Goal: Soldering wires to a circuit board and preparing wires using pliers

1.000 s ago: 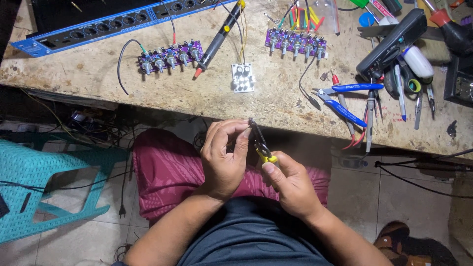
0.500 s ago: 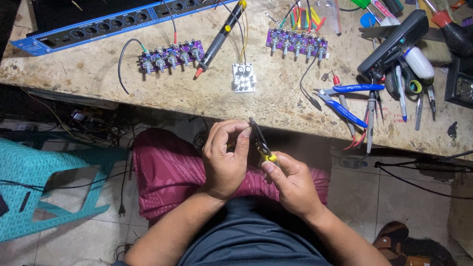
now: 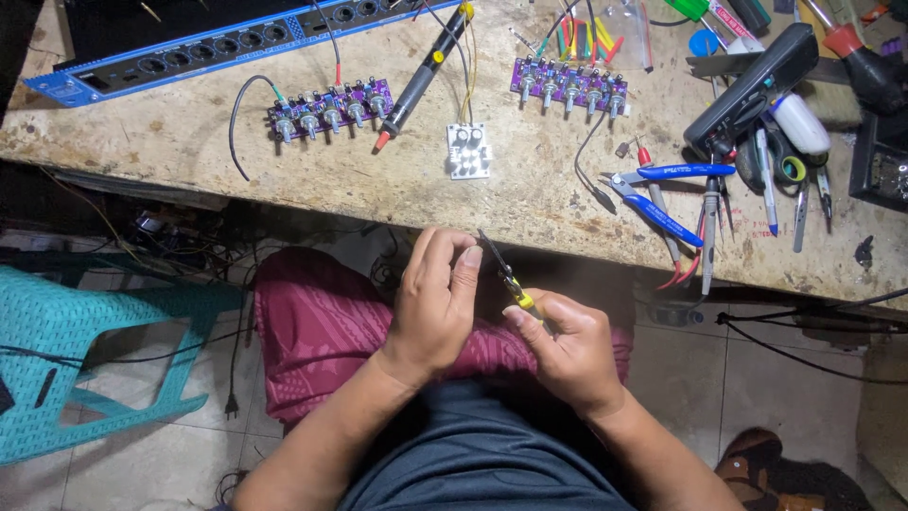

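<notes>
Left hand (image 3: 435,303) and right hand (image 3: 567,345) on yellow-handled pliers (image 3: 506,276), below cluttered workbench (image 3: 170,142)

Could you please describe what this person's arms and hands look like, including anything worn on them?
Both forearms are bare, with no sleeves reaching into view. The left hand and right hand wear no gloves, and no rings, watch or bracelet show. The fingers have short nails. No cables or markings run along the arms. A dark grey-blue shirt covers the torso.

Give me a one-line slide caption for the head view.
Left hand and right hand work yellow-handled pliers below a cluttered workbench.
</notes>
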